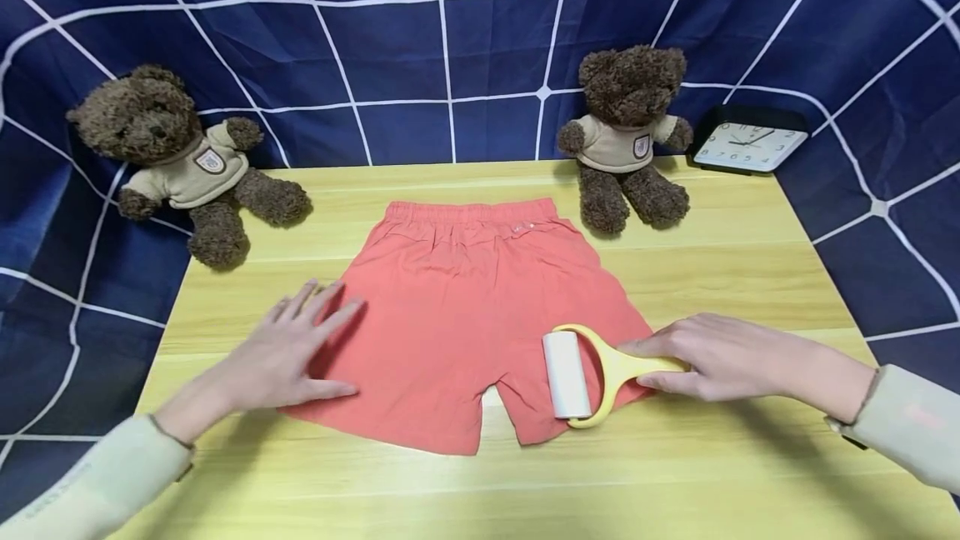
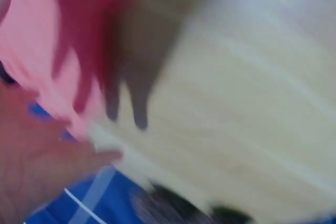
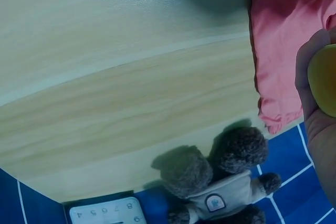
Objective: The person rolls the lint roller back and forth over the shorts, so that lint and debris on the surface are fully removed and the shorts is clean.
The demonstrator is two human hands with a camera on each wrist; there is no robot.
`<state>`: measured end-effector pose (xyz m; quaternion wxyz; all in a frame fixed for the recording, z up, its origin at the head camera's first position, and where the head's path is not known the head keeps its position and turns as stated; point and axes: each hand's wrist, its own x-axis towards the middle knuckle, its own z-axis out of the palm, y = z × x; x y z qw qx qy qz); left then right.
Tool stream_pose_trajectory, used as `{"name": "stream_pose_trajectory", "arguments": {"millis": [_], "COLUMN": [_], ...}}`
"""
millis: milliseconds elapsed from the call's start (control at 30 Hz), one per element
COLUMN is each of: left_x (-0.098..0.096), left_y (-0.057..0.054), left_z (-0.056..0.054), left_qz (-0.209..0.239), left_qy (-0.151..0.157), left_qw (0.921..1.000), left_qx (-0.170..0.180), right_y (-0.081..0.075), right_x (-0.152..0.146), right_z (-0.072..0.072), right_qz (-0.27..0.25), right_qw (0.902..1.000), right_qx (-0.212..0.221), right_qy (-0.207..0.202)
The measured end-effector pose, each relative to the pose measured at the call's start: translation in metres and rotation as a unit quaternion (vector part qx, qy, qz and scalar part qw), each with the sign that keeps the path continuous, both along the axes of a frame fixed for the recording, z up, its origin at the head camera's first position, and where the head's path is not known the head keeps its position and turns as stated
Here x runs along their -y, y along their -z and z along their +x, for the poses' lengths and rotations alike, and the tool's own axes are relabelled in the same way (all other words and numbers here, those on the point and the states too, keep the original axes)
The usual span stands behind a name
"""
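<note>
Coral-red shorts lie spread on the wooden table, waistband toward the back wall. My right hand grips the yellow handle of a lint roller, whose white roll is over the leg on the right side of the shorts. In the right wrist view the round end of the yellow handle shows in the palm. Over the left edge of the shorts is my left hand, fingers spread and holding nothing. Its shadow falls on cloth and table in the blurred left wrist view, so it seems to hover.
One brown teddy bear leans at the back left. Another teddy bear sits behind the shorts on the right, beside a black-framed clock. Dark blue cloth with white lines surrounds the wooden table at the back and sides.
</note>
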<state>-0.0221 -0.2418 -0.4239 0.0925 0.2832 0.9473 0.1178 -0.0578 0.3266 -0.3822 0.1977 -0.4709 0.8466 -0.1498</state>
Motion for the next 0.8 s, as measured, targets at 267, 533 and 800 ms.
{"name": "stream_pose_trajectory", "arguments": {"millis": [267,533,800], "left_x": [-0.124,-0.200,-0.217], "left_y": [0.015,0.030,0.038], "left_z": [0.027,0.032,0.024], "left_qz": [0.067,-0.025,-0.102], "left_qy": [-0.044,-0.013,-0.003], "left_qw": [0.9967,0.9987,0.9945], "left_qx": [-0.009,-0.043,-0.025], "right_y": [0.000,0.007,0.004], "right_x": [0.001,0.007,-0.004], "right_z": [0.002,0.001,0.002], "right_qz": [-0.005,-0.024,-0.026], "right_qw": [0.9999,0.9997,0.9994], "right_qx": [-0.012,0.007,-0.020], "right_qy": [0.000,-0.005,0.008]}}
